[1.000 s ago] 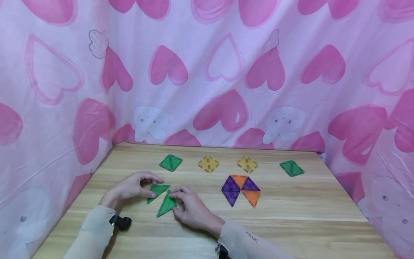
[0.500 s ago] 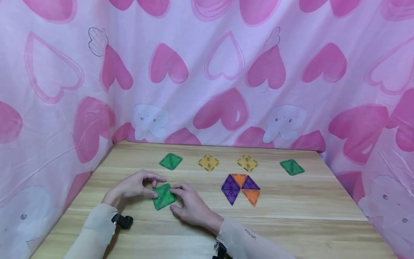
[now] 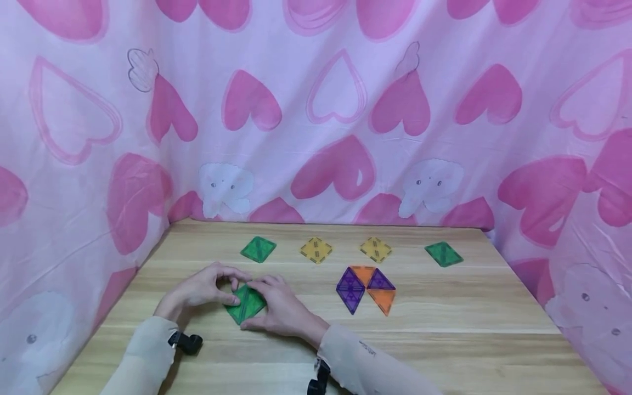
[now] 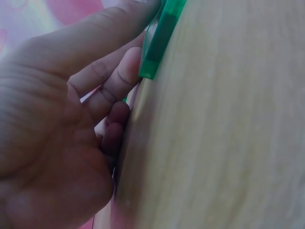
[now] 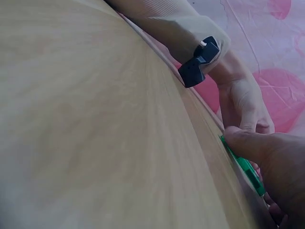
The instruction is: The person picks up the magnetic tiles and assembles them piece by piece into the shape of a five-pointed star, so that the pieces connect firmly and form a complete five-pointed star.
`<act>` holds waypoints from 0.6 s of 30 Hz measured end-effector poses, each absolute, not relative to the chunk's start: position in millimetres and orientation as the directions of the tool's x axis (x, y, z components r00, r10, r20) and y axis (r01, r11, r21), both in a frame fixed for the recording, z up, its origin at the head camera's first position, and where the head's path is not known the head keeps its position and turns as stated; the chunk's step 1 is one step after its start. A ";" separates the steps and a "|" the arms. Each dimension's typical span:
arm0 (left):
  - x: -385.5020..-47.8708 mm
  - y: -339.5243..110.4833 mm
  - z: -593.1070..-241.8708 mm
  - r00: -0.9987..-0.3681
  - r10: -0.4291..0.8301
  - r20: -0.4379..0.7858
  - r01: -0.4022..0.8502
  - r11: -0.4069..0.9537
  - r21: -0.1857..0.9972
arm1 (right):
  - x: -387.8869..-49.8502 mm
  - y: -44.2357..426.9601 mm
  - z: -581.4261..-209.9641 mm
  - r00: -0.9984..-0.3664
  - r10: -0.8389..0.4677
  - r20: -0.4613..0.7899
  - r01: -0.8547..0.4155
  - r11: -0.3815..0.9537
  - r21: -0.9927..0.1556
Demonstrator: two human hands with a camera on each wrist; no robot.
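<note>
Two green triangular magnetic tiles (image 3: 250, 303) lie edge to edge as a diamond at the left front of the wooden table. My left hand (image 3: 204, 286) holds the left tile, its thumb over the edge and its fingers curled at the far side. From the right, my right hand (image 3: 283, 307) grips the other tile, thumb at the near corner and fingers at the far one. In the left wrist view a green tile edge (image 4: 159, 40) shows against thumb and fingers. The right wrist view has a green tile (image 5: 247, 168) beneath the right thumb, partly hidden.
Along the back lie a green diamond (image 3: 258, 249), two yellow diamonds (image 3: 316, 250) (image 3: 376, 249) and another green diamond (image 3: 444, 254). Right of my hands, purple tiles (image 3: 350, 291) and orange tiles (image 3: 382, 301) form a partial ring. A pink heart-patterned curtain (image 3: 336, 164) encloses the table.
The two green triangles, apart a second ago, came together into a diamond. My right hand then shifted slightly left, its thumb moving to the near corner; the left hand stayed nearly in place.
</note>
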State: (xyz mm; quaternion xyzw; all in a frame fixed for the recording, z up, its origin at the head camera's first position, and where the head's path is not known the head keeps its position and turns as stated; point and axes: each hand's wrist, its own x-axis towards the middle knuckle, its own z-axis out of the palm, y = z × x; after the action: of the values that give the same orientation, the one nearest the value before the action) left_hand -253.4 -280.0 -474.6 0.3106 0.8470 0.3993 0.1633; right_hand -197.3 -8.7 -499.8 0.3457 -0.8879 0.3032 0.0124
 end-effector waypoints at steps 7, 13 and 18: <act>-252.8 -278.8 -474.5 -0.770 0.636 -0.043 0.377 0.509 0.774 | -197.9 -15.5 -501.7 -0.769 -0.597 0.230 -0.620 0.609 -0.495; -253.1 -278.3 -475.2 -0.777 0.628 -0.045 0.380 0.525 0.761 | -195.4 -19.1 -502.9 -0.782 -0.576 0.238 -0.613 0.643 -0.459; -252.8 -278.2 -473.6 -0.785 0.618 -0.045 0.375 0.532 0.759 | -196.7 -17.6 -503.5 -0.781 -0.585 0.217 -0.600 0.610 -0.516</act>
State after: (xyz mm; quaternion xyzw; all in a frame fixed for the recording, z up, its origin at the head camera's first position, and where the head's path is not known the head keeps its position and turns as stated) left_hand -252.8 -278.2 -473.6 0.2885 0.8611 0.3883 0.1564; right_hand -196.7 -17.6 -503.5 0.3304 -0.8973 0.2926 0.0130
